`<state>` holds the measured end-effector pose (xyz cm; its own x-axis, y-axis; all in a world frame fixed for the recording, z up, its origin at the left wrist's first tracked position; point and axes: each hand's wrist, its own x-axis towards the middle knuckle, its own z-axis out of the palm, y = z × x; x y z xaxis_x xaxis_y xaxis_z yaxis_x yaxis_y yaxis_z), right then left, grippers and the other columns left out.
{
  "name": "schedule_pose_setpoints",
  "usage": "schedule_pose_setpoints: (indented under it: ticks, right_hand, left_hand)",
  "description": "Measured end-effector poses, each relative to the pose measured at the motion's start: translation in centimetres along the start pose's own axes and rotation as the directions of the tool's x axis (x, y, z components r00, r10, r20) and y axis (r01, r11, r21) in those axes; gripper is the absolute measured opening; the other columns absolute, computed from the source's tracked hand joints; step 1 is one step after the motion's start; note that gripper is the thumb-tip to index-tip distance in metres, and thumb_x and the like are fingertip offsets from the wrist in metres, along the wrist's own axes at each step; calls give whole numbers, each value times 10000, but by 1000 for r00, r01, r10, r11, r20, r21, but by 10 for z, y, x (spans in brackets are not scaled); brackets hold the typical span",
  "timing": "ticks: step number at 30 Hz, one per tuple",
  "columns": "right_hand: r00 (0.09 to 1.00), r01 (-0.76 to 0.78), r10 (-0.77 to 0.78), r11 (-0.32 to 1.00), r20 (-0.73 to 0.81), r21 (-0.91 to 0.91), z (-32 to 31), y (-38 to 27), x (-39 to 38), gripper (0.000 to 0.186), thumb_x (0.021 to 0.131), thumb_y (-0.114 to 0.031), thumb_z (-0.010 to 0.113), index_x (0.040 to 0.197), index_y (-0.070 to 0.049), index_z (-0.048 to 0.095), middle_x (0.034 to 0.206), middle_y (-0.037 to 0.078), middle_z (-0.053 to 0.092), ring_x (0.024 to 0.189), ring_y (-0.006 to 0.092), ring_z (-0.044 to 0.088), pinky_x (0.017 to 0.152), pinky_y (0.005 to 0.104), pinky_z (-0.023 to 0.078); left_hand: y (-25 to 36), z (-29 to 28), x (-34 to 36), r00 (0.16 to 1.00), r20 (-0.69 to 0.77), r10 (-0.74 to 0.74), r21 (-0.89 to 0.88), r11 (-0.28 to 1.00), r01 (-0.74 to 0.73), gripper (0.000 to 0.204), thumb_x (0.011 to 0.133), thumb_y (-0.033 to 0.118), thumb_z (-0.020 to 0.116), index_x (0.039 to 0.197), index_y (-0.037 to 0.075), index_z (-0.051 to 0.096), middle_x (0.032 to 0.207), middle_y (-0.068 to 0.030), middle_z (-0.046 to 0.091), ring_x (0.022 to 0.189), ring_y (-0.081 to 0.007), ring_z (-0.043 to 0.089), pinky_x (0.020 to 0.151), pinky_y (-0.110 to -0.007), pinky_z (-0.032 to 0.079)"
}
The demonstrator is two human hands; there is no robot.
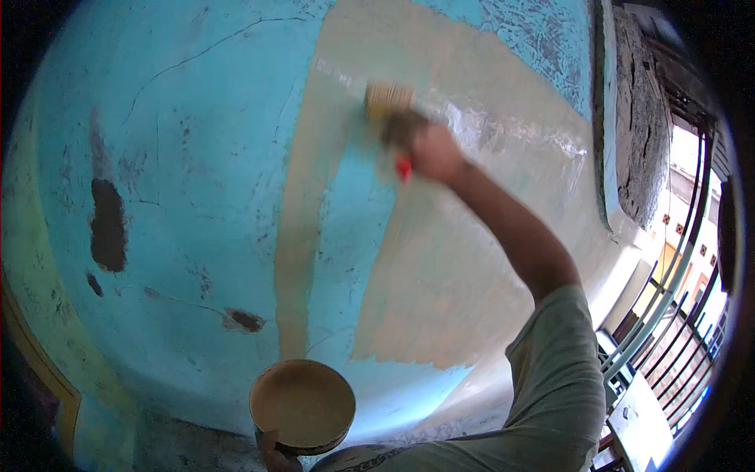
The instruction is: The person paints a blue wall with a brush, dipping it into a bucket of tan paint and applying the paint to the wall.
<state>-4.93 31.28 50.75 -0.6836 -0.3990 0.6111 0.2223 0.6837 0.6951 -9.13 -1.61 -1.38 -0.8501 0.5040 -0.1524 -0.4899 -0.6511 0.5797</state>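
Observation:
My right hand [438, 151] is raised against the blue wall [212, 165], closed around the handle of a wide flat paintbrush [388, 98]. The brush's pale bristles touch the wall, and a red handle end shows below the fist. Motion blurs both hand and brush. Wet beige paint [440, 291] covers a broad patch to the right, and a narrow vertical beige strip runs left of a bare blue gap. Low in front of me, my left hand [273, 450] grips the lower side of a round tub [303, 370] holding beige paint; its fingers are partly hidden.
Dark bare patches [108, 226] and cracks mark the blue wall at left. A rough grey post [635, 118] edges the wall at right. Beyond it are metal window bars [692, 330] and a white tabletop [641, 425]. A yellowish frame [67, 409] stands at lower left.

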Motion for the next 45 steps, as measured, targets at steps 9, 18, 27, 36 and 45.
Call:
schedule_pose_setpoints:
  ticks: [9, 18, 27, 36, 45]
  right_hand:
    - [948, 79, -51, 994, -314, 79, -85, 37, 122, 111, 679, -47, 601, 784, -80, 615, 846, 84, 634, 789, 295, 608, 679, 355, 493]
    - [962, 222, -255, 938, 95, 266, -13, -31, 26, 167, 640, -125, 652, 798, -91, 611, 857, 104, 629, 771, 297, 611, 655, 391, 498]
    - [948, 94, -74, 994, -310, 52, -65, 76, 67, 122, 688, 15, 637, 783, -57, 610, 841, 84, 629, 822, 237, 619, 747, 301, 482]
    - [941, 100, -27, 975, -337, 201, -90, 59, 40, 102, 707, 18, 623, 794, -35, 616, 877, 111, 637, 837, 247, 624, 746, 305, 492]
    - [974, 79, -185, 823, 133, 562, -52, -5, -34, 120, 696, -30, 630, 811, -62, 636, 906, 113, 641, 852, 259, 618, 776, 337, 495]
  left_hand:
    - [6, 29, -12, 996, 82, 22, 87, 996, -29, 398, 865, 295, 496, 1169, 38, 495, 1133, -107, 539, 1034, -213, 528, 830, -361, 464]
    - [0, 28, -19, 988, 34, 152, 179, 971, -156, 402, 884, 275, 471, 1199, 26, 464, 1170, -121, 506, 1048, -230, 507, 853, -354, 443]
    - [23, 52, -31, 994, 102, 49, 69, 996, -56, 416, 858, 319, 500, 1161, 34, 509, 1126, -89, 537, 983, -217, 545, 803, -360, 464]
    - [9, 28, -29, 978, 149, -144, -610, 765, 205, 360, 856, 314, 489, 1131, 83, 517, 1072, -67, 546, 889, -174, 567, 683, -310, 488]
    - [11, 38, -24, 996, 69, 58, 91, 994, -64, 380, 849, 344, 505, 1102, 64, 552, 1011, -81, 593, 892, -203, 583, 719, -334, 492]
